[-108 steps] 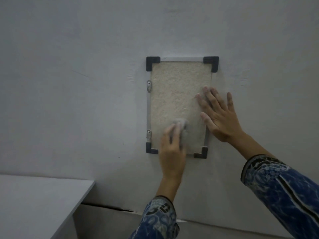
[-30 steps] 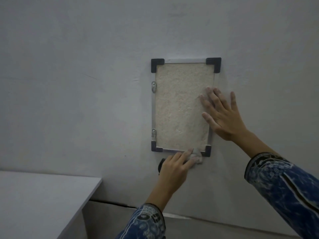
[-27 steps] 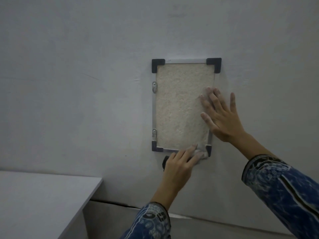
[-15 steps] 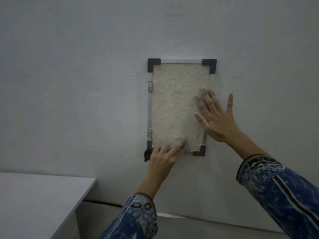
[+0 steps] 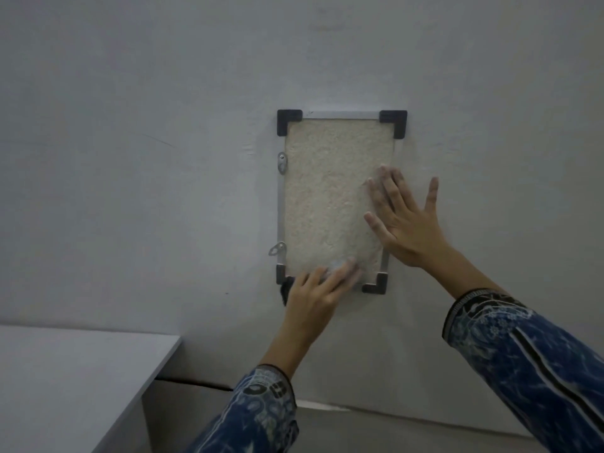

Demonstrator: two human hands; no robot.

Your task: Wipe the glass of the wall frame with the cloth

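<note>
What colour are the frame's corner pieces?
Black corner pieces on a silvery frame, clearest in the head view.

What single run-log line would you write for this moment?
left hand: pressing cloth on glass, bottom edge | right hand: flat, open, bracing wall frame right side | wiping: underway

I see the wall frame [image 5: 338, 204] upright, beige textured glass, black corners, under my flat right hand [image 5: 407, 220]. The pale cloth [image 5: 338, 268] sits blurred beneath my left hand's [image 5: 313, 299] fingertips, bottom edge.
</note>
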